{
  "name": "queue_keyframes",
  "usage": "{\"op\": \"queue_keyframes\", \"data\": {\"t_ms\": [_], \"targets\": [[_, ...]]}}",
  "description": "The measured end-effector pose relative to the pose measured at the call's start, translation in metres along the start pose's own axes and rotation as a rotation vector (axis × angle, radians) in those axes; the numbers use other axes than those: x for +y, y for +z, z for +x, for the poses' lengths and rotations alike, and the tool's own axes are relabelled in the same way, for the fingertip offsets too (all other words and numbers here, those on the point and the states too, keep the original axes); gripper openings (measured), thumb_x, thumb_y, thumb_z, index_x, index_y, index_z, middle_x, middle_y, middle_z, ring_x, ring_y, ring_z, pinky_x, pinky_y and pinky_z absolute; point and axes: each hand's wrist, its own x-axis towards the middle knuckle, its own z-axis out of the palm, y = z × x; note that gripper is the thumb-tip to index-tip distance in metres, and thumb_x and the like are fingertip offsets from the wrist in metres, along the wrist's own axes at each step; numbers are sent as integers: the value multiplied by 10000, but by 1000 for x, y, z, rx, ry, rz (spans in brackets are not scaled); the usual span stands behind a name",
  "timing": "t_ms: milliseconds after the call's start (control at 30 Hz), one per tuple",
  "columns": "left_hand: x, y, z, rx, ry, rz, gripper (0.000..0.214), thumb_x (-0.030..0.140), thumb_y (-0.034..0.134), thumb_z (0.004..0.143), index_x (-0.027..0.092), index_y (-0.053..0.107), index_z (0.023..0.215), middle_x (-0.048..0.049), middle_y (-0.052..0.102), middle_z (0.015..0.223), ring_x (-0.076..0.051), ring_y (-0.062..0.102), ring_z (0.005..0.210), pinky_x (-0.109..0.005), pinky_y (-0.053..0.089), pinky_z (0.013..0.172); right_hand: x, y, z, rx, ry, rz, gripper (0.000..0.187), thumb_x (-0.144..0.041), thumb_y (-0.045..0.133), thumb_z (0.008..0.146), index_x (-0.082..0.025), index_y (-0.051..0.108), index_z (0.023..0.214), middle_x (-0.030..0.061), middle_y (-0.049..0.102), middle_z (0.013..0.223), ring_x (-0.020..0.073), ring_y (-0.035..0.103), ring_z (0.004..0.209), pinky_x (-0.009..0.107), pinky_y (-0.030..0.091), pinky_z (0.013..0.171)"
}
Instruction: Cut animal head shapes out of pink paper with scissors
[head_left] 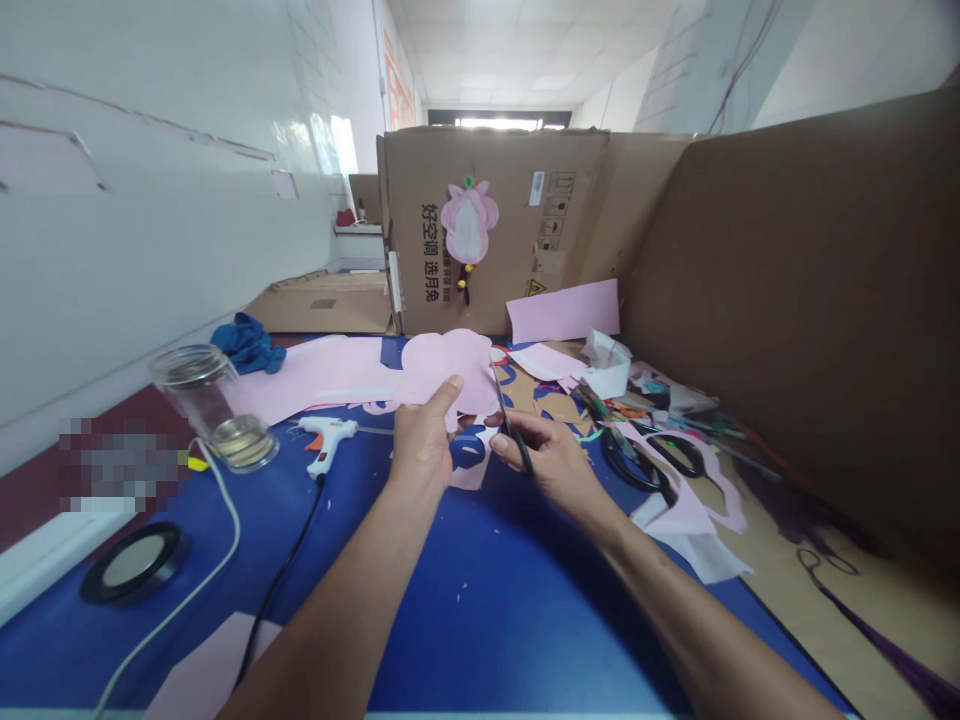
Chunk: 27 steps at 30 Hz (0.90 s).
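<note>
One pink scalloped sheet, above the table near its far edge, looks mostly cut, the right side seemingly unfinished; the left hand pinches it, the right hand grips scissors there.

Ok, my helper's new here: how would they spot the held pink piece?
Behind the blue table stands printed cardboard. In front, the left hand holds the pink piece. Its scalloped outline and the scissors at its edge set it apart from neighbouring pink sheets.
</note>
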Motion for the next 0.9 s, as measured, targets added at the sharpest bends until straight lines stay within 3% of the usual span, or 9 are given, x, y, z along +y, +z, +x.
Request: {"op": "queue_keyframes", "data": {"t_ms": [467,700,900], "targets": [[0,0,-1,13,-17,-9,331,232,917,637,158,758,917,-112,794,1007,-231,749,795,-326,596,626,-3,1,0,11,2,18,437,-527,830,815,-183,786,1080,-34,465,674,130,376,626,269,285,570],[-1,1,-3,32,-93,-32,343,226,916,654,143,767,951,-107,796,939,-205,736,733,-295,586,607,1,1,2,36,3,8,468,-561,824,807,-175,794,1070,-34,465,645,135,392,612,272,304,562],[-8,0,-4,61,-184,-65,223,220,861,761,133,775,948,-126,797,926,-195,745,690,-283,586,598,1,2,2,54,3,2,443,-542,819,815,-194,808,1090,-14,522,686,150,447,627,276,351,574]]}}
